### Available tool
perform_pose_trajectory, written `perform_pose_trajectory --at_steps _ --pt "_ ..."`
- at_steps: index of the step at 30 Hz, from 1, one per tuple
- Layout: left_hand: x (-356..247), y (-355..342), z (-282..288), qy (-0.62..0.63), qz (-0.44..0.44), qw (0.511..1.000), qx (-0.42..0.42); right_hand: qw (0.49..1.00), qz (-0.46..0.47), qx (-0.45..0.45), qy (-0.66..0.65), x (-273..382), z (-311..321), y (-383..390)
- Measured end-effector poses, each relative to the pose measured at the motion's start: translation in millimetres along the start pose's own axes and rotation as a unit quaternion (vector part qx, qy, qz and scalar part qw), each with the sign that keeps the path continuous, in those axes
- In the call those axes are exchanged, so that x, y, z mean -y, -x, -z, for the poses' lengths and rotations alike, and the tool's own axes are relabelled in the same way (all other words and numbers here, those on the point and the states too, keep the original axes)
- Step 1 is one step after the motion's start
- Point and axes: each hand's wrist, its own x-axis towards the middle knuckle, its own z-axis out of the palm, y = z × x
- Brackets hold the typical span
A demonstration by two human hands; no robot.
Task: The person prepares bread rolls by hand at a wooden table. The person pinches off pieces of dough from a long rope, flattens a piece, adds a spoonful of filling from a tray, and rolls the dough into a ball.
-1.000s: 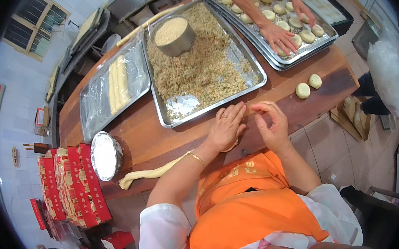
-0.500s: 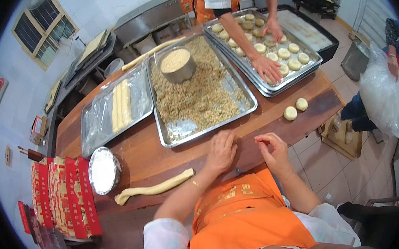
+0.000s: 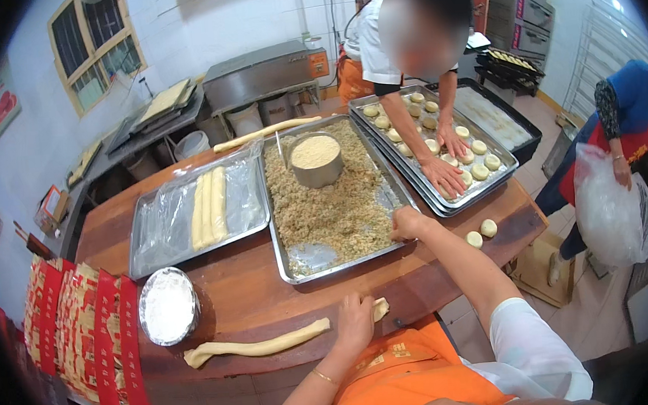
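Pale, short, rounded dough piece [image 3: 380, 309] protrudes beside my curled left hand [image 3: 356, 320] on the brown wooden table [image 3: 271, 305], grip unconfirmed, while my bent-fingered right hand [image 3: 408, 225], contents hidden, is at the rectangular silver metal tray [image 3: 315, 259] of crumbly tan filling [image 3: 317, 211], presumably placed within reach.

- Red bands [image 3: 131, 343] on stacked packs [image 3: 76, 336], lower L: pale chars in a vert. row down ea. band; clearest lettering in view, esp. on the 2 R-hand bands.
- Orange apron [image 3: 410, 375], wearer's own: gold chars on the front, partly lost in folds.
- Red apron [image 3: 637, 153] on person far R: yellow lettering, too sm. to read.
- Steel appliance [image 3: 257, 72], back wall: orange panel [image 3: 318, 63] w/ tiny dk marks, illegible.
- Ovens [image 3: 530, 15], back R: pink label strips, text too sm.
- Wall poster [image 3: 2, 106], far L: red pics; any wording blurred.
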Motion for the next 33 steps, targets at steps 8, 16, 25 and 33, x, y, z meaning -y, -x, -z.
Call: perform_pose_trajectory --at_steps 8,16,25,33 --pt "50.5 19.5 -13.4 0.688 0.152 0.708 -0.038 0.928 0.268 -0.248 0.079 96.0 -26.0 -36.5" --pt "53.4 0.5 -4.0 0.817 0.133 0.561 -0.011 0.910 0.336 -0.179 0.164 60.6 -46.6 -73.1" --pt "77.7 -9.3 -19.2 0.798 0.161 0.580 0.013 0.958 0.189 -0.214 0.032 59.1 -63.4 -80.5" --pt "73.9 -26.9 -20.6 0.825 0.141 0.547 -0.013 0.768 -0.015 -0.071 -0.636 31.3 -50.6 -104.4"
